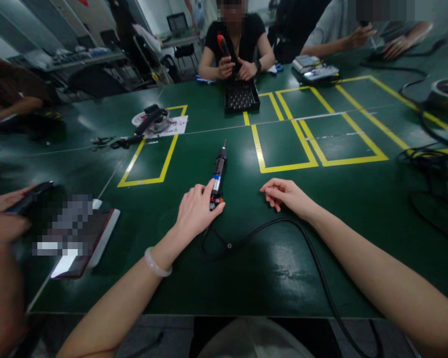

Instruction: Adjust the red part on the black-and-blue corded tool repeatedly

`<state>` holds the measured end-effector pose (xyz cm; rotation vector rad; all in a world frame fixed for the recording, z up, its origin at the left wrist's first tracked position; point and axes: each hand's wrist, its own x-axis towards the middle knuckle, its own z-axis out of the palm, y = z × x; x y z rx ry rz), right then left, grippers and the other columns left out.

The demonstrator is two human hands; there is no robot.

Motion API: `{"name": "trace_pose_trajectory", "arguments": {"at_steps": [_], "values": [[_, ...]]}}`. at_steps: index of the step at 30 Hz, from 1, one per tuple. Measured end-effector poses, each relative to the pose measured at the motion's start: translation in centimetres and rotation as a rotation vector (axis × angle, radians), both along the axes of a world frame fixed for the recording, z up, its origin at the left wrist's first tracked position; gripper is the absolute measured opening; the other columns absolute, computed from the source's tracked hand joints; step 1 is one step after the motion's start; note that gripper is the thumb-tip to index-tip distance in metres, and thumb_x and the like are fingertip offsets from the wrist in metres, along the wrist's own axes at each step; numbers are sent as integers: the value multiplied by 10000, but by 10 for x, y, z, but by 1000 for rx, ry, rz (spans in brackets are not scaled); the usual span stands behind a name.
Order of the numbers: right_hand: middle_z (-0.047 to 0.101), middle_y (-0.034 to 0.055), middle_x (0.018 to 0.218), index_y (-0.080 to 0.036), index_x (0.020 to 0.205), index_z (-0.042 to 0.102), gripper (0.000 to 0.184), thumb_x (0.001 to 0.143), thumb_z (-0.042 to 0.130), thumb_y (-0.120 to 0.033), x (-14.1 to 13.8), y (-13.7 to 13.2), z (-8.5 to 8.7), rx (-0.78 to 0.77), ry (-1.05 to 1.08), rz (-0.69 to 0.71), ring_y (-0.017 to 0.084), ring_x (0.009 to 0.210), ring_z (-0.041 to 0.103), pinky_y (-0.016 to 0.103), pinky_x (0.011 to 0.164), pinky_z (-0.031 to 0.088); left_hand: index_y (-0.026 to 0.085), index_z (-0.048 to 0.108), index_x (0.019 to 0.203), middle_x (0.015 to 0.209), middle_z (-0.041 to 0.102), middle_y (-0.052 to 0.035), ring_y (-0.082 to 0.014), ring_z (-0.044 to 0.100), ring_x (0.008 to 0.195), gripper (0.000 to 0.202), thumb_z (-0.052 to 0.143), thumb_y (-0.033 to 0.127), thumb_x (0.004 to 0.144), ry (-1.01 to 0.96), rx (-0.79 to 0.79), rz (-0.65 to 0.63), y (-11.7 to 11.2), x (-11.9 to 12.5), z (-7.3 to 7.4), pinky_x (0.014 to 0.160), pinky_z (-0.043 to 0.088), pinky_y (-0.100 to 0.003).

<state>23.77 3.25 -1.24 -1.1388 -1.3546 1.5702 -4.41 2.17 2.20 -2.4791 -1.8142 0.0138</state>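
A corded electric screwdriver (219,169) lies on the green table in front of me, its bit pointing away. My left hand (197,211) is closed over the tool's rear end, with the thumb on the right side; the palm hides part of the grip. From that end a black cable (261,223) loops to the right and drops over the near table edge. To the right of the screwdriver, my right hand (283,195) rests on the table with loosely bent fingers. Nothing shows in it, and it is apart from the tool.
Yellow tape frames (289,169) mark the table. Opposite, a person holds a red-and-black tool (223,45) above a black tray (242,99). A tape roll (157,122) lies left, nearer a tablet-like device (85,238) beside another person's hand. Cables (429,164) tangle at right.
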Motion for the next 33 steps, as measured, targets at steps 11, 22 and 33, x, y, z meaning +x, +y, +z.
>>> {"name": "trace_pose_trajectory", "arguments": {"at_steps": [11, 22, 33], "values": [[588, 3, 690, -135, 930, 643, 234, 854, 661, -355, -3, -1, -3, 10, -43, 10, 90, 548, 549, 178, 397, 435, 153, 366, 1498, 1208, 543, -232, -387, 566, 1072, 775, 304, 673, 926, 102, -41, 384, 73, -128, 1, 850, 447, -443], [584, 2, 694, -145, 921, 639, 241, 858, 662, -376, -5, -2, 1, 22, -43, 11, 90, 539, 549, 188, 403, 443, 73, 357, 1417, 1280, 506, -217, -321, 512, 1123, 627, 389, 521, 981, 87, -129, 620, 126, -211, 6, 889, 421, -390], [583, 4, 705, -137, 949, 644, 266, 859, 646, -387, -6, -2, -2, 27, -51, 16, 94, 555, 549, 189, 413, 439, 19, 342, 1400, 1328, 472, -235, -342, 480, 1149, 689, 372, 556, 971, 87, 56, 639, 116, -203, -9, 890, 413, -431]]}}
